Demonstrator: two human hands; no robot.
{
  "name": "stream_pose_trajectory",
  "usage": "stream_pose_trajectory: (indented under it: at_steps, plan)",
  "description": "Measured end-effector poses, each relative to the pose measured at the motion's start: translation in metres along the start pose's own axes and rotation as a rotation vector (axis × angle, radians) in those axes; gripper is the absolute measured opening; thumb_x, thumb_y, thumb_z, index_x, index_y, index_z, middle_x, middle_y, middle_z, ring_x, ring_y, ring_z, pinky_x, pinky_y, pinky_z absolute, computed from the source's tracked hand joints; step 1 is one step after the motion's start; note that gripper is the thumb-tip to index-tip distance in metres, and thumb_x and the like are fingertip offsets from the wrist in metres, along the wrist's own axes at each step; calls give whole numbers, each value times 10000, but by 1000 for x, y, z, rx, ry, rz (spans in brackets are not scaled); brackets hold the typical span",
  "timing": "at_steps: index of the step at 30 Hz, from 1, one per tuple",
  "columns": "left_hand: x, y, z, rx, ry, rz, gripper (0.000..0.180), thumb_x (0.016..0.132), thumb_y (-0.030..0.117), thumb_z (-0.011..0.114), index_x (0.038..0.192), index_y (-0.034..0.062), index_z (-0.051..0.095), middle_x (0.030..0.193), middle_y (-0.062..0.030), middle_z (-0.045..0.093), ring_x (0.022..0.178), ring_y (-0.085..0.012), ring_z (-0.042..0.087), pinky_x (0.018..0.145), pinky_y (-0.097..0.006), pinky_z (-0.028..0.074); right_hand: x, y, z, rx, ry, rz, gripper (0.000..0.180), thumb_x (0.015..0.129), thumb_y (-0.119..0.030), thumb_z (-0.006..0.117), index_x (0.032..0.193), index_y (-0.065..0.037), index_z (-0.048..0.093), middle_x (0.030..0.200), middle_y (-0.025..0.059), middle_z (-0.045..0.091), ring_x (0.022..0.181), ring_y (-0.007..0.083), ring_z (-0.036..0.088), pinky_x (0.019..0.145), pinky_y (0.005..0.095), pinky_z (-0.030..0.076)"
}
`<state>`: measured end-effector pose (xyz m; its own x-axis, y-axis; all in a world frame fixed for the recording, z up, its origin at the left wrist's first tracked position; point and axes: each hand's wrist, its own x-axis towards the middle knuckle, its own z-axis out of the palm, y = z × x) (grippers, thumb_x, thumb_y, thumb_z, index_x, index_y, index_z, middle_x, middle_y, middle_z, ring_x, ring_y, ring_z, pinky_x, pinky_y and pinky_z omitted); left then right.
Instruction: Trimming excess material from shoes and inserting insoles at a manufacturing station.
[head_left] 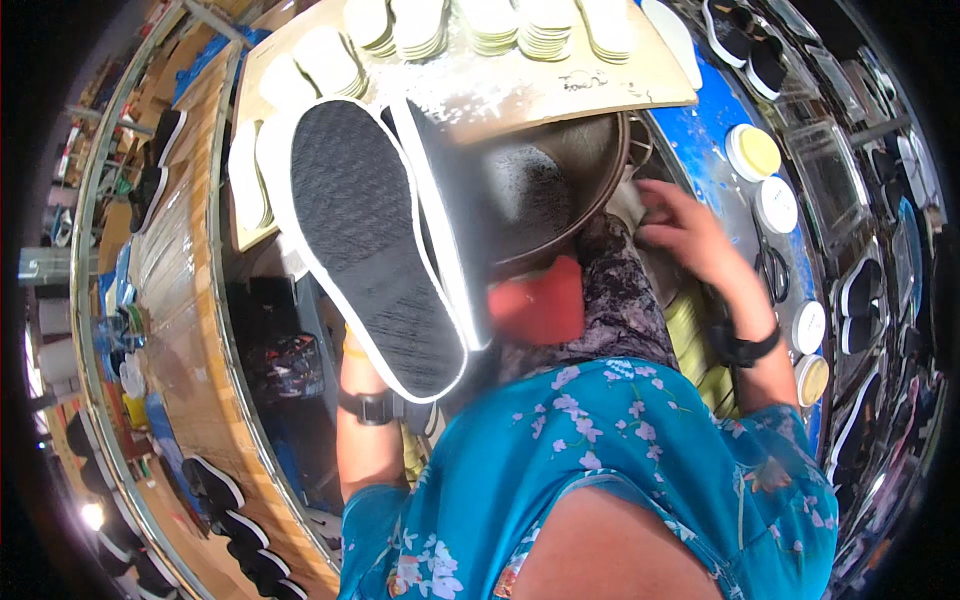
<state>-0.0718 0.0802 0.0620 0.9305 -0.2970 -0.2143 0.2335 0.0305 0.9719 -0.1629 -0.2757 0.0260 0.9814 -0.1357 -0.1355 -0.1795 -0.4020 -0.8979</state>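
A pair of black slip-on shoes with white sidewalls is held up close at centre left. The nearer shoe [365, 220] turns its dark, textured sole toward me; the other shoe [440, 230] stands side by side with it, its upper blurred. My left hand [356, 368] is behind the pair, closed on it, its fingers mostly hidden by the sole. Over at the right, my right hand [690, 232] has bent fingers spread apart, slightly blurred. Its fingertips are beside a whitish thing [627, 200] that I cannot make out, next to the rim of a dark round pan [600, 190].
Stacks of pale insoles [420, 35] lie on a wooden board [580, 90] ahead. White and yellow-lidded jars [775, 205] and black scissors [770, 270] line a blue bench at right. A red piece [545, 305] lies near my lap. More shoes [245, 535] stand on the left shelf.
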Motion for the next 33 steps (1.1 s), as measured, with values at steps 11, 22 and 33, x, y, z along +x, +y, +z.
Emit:
stream_pose_trajectory:
  at_steps: [11, 22, 33]
  plan:
    - [72, -28, 38, 1095, -53, 271, 301, 778, 206, 565, 887, -72, 525, 855, -287, 551, 825, -416, 536, 756, -434, 419, 82, -41, 125, -280, -39, -71, 675, 736, -242, 607, 1294, -19, 299, 1226, 215, 420, 1128, 345, 415, 931, 370, 352]
    - [197, 92, -76, 1035, -276, 97, 410, 781, 276, 627, 1043, -29, 547, 882, -160, 618, 812, -210, 598, 721, -289, 471, 262, -138, 82, -565, -479, -393, 436, 710, -308, 646, 1051, -46, 574, 964, 178, 601, 901, 307, 575, 793, 353, 442]
    - [355, 72, -115, 1861, -6, 206, 634, 627, 515, 667, 989, 0, 593, 992, -181, 601, 932, -308, 577, 829, -357, 447, 414, -143, 199, -746, -342, -461, 439, 682, -276, 652, 1055, -56, 578, 1075, 132, 569, 979, 271, 548, 833, 335, 427]
